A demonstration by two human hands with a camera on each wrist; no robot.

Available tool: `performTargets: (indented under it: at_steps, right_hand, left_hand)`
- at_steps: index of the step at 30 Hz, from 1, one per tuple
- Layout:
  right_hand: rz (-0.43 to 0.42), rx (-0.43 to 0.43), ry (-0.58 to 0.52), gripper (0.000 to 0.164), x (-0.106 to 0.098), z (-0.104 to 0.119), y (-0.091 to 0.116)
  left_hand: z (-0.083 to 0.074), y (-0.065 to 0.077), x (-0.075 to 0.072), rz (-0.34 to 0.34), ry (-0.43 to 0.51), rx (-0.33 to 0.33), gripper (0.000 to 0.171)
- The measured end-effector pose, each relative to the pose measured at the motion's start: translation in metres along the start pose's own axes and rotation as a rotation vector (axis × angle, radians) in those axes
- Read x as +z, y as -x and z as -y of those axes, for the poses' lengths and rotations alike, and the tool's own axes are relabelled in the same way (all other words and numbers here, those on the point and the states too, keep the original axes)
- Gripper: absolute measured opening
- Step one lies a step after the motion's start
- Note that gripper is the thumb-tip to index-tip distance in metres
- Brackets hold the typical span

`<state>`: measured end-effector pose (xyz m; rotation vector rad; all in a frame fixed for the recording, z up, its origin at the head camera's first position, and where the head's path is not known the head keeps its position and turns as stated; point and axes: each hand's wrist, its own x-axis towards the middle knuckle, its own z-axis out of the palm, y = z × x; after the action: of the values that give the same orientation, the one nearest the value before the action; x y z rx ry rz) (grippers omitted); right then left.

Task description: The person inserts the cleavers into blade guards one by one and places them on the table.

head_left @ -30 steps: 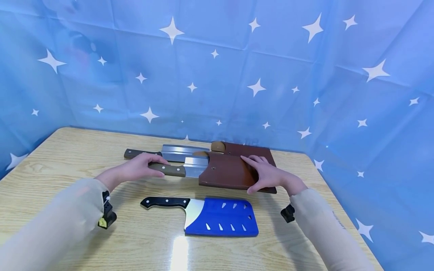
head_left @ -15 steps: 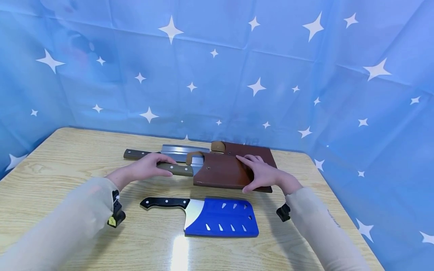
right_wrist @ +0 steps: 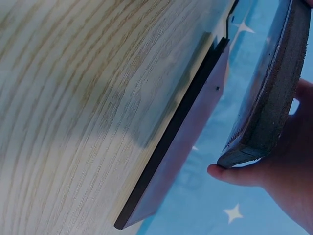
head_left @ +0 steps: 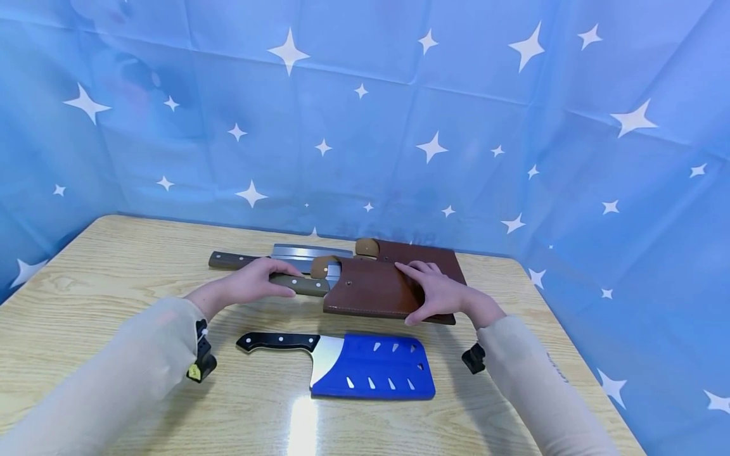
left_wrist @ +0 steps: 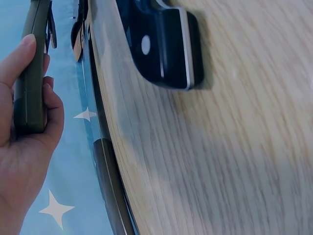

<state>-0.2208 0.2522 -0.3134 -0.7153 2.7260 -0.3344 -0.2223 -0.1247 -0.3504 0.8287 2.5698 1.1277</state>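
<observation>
In the head view my left hand [head_left: 248, 282] grips the olive-brown handle [head_left: 308, 285] of a cleaver. Most of its blade is hidden inside a brown leather sheath [head_left: 365, 288]; a short strip of steel shows at the mouth, beside a tan strap [head_left: 322, 266]. My right hand [head_left: 441, 292] holds the sheath's right end between thumb and fingers. Both wrist views show the pair raised off the table: the handle [left_wrist: 30, 83] lies between my left thumb and curled fingers, and the sheath's edge [right_wrist: 274, 98] rests against my right thumb.
Behind lie a second cleaver [head_left: 228, 259], its blade bare, and another brown sheath [head_left: 447, 256] with a tan strap. In front, a black-handled cleaver [head_left: 279, 340] sits in a blue blade cover [head_left: 373, 367]. The wooden table [head_left: 142, 253] meets a blue star-patterned curtain [head_left: 365, 171].
My left hand has moved right, sliding the cleaver deeper into the sheath, so less blade shows. The sheath and my right hand have shifted slightly left.
</observation>
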Motion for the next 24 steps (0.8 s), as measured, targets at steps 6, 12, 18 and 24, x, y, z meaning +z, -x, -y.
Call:
performTargets:
  at_steps: [6, 12, 18, 24]
  right_hand:
    - [0.006, 0.002, -0.01, 0.108, 0.001, 0.003, -0.002]
    - [-0.001, -0.009, -0.003, 0.107, 0.004, 0.008, -0.008]
    - [-0.017, -0.007, 0.02, 0.109, 0.01, 0.009, -0.012]
    - [0.003, 0.0, 0.022, 0.112, 0.022, 0.006, -0.015]
  left_hand:
    - [-0.005, -0.003, 0.003, 0.007, 0.02, -0.003, 0.04]
    - [-0.012, -0.01, 0.01, 0.003, 0.046, 0.016, 0.036]
    - [-0.011, -0.015, 0.015, 0.012, 0.065, 0.01, 0.032]
    - [-0.001, -0.015, 0.023, 0.038, 0.071, -0.001, 0.03]
